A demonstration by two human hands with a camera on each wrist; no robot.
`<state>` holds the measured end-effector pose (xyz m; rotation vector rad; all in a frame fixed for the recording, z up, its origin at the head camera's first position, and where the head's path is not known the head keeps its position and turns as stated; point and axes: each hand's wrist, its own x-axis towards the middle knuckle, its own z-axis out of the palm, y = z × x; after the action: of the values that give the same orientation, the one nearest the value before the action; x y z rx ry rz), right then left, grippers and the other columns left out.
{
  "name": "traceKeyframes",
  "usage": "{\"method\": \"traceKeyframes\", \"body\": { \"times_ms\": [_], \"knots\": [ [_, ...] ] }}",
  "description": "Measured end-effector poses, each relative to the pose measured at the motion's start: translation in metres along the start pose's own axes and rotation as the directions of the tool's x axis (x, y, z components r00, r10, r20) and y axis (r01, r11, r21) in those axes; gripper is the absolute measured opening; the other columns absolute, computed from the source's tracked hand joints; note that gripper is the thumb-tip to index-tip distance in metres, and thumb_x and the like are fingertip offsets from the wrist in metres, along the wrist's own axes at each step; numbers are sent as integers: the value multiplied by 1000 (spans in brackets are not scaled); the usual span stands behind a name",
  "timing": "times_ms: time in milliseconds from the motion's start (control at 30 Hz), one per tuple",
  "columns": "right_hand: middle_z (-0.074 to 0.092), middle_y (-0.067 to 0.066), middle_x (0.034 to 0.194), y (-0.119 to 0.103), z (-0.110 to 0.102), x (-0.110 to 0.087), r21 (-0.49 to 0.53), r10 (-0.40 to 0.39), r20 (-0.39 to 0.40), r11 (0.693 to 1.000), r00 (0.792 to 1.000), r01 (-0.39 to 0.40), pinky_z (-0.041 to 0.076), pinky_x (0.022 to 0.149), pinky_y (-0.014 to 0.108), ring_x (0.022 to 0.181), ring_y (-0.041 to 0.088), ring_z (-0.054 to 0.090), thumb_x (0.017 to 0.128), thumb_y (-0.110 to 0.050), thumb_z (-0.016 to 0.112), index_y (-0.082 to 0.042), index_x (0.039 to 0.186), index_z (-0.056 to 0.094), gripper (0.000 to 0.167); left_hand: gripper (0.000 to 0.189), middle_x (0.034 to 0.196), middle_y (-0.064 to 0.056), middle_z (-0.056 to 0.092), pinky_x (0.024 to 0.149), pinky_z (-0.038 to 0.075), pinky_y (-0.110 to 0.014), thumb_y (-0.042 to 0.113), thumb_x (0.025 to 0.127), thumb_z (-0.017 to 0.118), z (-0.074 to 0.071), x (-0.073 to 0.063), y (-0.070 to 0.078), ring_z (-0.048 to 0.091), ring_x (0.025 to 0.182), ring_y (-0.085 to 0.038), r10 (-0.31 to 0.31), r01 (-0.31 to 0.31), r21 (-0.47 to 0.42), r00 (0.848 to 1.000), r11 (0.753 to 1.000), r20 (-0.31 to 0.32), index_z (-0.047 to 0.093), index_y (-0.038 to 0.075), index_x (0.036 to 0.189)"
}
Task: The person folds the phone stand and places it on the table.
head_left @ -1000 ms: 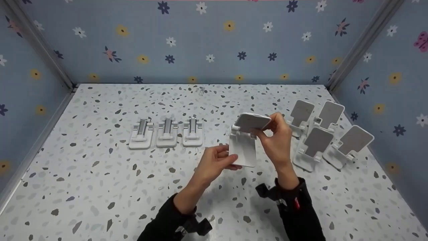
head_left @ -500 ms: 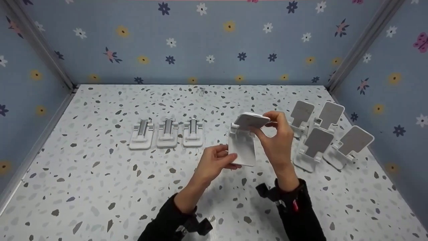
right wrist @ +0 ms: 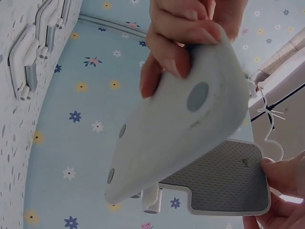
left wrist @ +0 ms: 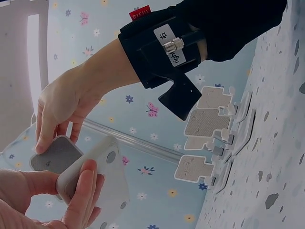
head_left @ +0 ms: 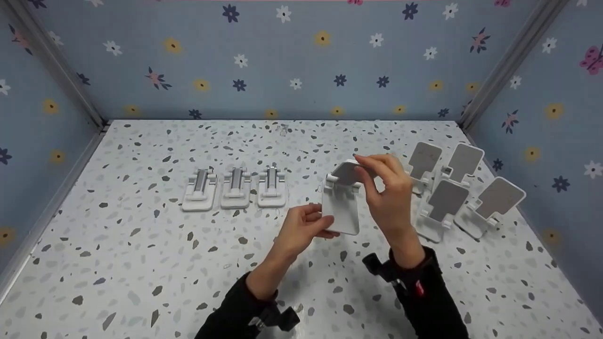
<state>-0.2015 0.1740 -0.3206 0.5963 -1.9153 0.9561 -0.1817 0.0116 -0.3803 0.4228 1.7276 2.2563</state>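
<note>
A white folding phone stand [head_left: 341, 214] is held up between both hands, its base hanging toward me and its grey-padded plate [right wrist: 224, 181] tilted up on the hinge. My left hand [head_left: 304, 223] grips the base at its lower left edge, thumb on top and fingers beneath. Small grey round feet show on the underside of the base [left wrist: 107, 174] in the left wrist view. My right hand [head_left: 388, 188] pinches the far edge of the plate between thumb and fingers, covering part of it in the head view.
Three folded phone stands [head_left: 235, 190] form a row on the left of the speckled table [head_left: 141, 263]. Several unfolded stands [head_left: 445, 202] with raised plates stand close together on the right, beside my right hand. Flowered panels [head_left: 292, 61] border the back and sides.
My right hand has shifted its hold from the plate's right corner to its top edge, fingers now over the top. The left hand and the base have stayed nearly still.
</note>
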Motion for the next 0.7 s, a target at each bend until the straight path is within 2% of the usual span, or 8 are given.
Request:
{"method": "traceKeyframes", "body": {
  "times_ms": [200,400,700],
  "knots": [
    [58,8,79,-2,3,-3,-26,-31,-43,999,999,30,40,61,22,73,19,51,75,4,66,-2,90,70,16,37,98,-30,58,68,55,-34,-2,84,54,-1,0,0,64,70,-29,-8,8,3,1000,1000,-14,44,-20,115],
    [57,8,78,-4,2,-9,-45,-42,-36,998,998,40,36,58,25,72,19,48,75,4,66,-4,88,71,15,33,97,-30,59,67,55,-34,-2,84,54,-2,1,0,64,70,-29,-14,14,19,1000,1000,-19,47,-19,112],
    [57,7,79,-9,9,-29,10,-90,7,996,996,90,43,60,21,75,19,52,72,4,69,-5,86,71,17,34,98,-30,59,68,55,-33,-1,84,53,-7,3,2,64,72,-28,14,-13,11,999,1000,-51,47,-19,112]
  ]
}}
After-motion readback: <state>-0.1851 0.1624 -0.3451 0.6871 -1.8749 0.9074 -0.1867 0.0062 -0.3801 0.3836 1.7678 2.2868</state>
